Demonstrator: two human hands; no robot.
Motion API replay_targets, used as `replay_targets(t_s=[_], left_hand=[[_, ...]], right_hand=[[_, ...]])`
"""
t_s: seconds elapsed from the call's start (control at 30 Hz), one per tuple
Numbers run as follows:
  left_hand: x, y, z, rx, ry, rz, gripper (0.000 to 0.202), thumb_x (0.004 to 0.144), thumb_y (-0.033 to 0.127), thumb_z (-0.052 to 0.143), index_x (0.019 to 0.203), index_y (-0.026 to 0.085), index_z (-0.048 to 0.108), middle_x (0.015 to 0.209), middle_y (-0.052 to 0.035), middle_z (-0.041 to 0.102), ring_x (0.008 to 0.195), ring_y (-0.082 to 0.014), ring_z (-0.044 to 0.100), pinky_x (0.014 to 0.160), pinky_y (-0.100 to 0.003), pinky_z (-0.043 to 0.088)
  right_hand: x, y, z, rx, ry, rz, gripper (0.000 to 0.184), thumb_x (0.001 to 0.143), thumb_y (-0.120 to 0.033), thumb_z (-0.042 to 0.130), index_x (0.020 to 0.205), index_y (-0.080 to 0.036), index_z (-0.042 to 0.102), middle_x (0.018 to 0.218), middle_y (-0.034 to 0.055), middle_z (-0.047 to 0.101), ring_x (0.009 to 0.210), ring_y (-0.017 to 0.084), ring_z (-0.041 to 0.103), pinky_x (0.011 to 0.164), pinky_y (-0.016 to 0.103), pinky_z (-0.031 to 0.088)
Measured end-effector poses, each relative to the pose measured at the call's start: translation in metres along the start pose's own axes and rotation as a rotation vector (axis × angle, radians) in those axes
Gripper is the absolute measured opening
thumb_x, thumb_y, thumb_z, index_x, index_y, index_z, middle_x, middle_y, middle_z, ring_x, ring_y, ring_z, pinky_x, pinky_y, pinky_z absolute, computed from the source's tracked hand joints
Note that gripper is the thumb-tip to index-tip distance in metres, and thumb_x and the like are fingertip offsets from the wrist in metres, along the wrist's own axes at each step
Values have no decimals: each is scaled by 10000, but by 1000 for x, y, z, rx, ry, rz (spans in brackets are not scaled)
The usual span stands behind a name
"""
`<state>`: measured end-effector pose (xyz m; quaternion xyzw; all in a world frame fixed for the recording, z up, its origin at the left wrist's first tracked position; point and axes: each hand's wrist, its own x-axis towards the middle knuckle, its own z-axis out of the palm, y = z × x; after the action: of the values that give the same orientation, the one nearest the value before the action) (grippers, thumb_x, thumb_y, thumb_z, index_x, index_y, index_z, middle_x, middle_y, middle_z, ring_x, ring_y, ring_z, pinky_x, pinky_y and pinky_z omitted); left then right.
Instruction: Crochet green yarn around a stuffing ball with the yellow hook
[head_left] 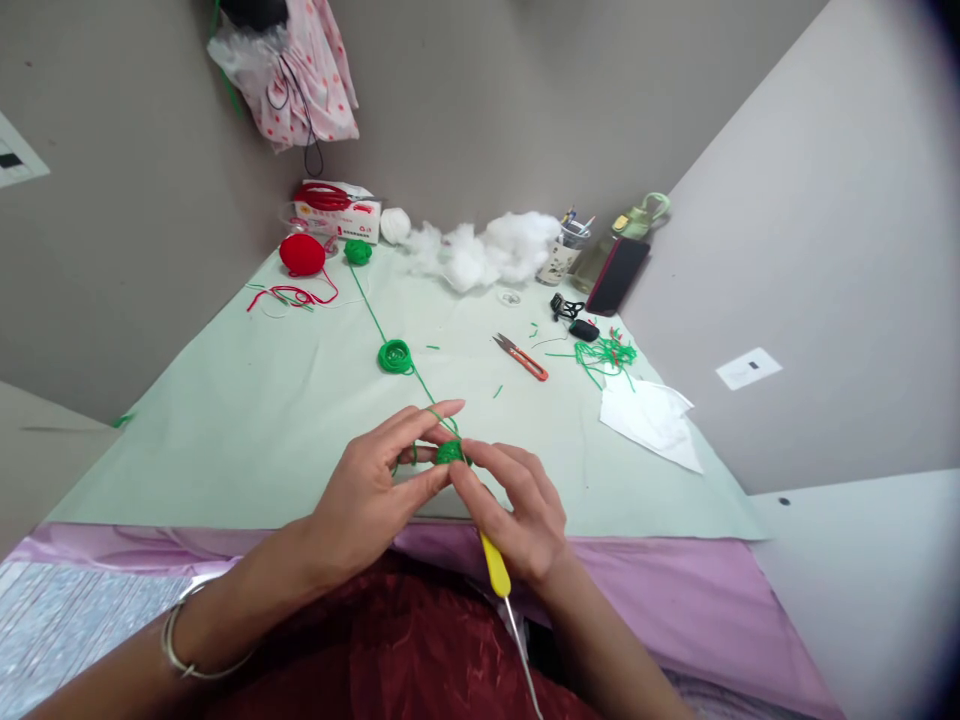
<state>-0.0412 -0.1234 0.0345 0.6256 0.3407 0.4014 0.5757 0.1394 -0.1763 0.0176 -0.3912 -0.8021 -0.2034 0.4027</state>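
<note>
Between both hands is a small green crocheted piece (450, 453) above the table's front edge. My left hand (382, 465) pinches it from the left, with green yarn looped over the fingers. From the other side, my right hand (519, 500) holds a crochet hook by its yellow handle (495, 565); its fingertips touch the piece. One metal end of the hook points down toward my lap, and the other end is hidden by the fingers. The green yarn runs back past a round green crocheted cup (395, 356) to a green yarn ball (358, 252).
Orange thread snips (521, 357) lie mid-table. White stuffing (480, 250), a red ball (302, 255) and a pen cup (564, 252) stand along the back. At right are a phone (619, 276), green yarn scraps (604, 352) and white paper (651, 420).
</note>
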Motion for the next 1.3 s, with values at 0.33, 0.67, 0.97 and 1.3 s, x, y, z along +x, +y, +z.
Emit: replay_targets(t_s=[0.33, 0.67, 0.97, 1.3], left_hand=[[-1, -5, 1, -679, -185, -442, 636, 760, 382, 863, 1355, 252, 681, 1017, -16, 633, 999, -164, 570, 920, -265, 429], [3, -6, -6, -467, -174, -336, 619, 764, 294, 859, 1354, 327, 677, 948, 12, 539, 925, -140, 518, 828, -252, 412], [1, -7, -2, -399, -151, -262, 629, 779, 251, 853, 1375, 308, 660, 967, 5, 595, 984, -161, 596, 911, -280, 477], [-3, -11, 4, -671, -185, -370, 527, 839, 307, 798, 1351, 255, 687, 1107, -41, 692, 1058, -178, 593, 963, -272, 432]], right_hand=[[-5, -1, 2, 414, 161, 237, 448, 953, -64, 602, 1333, -285, 688, 1101, 79, 754, 957, 202, 723, 748, 333, 632], [1, 2, -11, 832, 151, 682, 213, 987, -186, 593, 1043, -261, 785, 887, 48, 774, 805, 198, 727, 729, 366, 609], [5, 4, -2, 910, 167, 766, 168, 984, -246, 603, 940, -231, 764, 799, 36, 721, 622, 152, 668, 554, 295, 570], [0, -11, 13, 553, 301, 547, 298, 962, -108, 595, 1124, -301, 754, 950, 49, 729, 864, 196, 694, 715, 351, 591]])
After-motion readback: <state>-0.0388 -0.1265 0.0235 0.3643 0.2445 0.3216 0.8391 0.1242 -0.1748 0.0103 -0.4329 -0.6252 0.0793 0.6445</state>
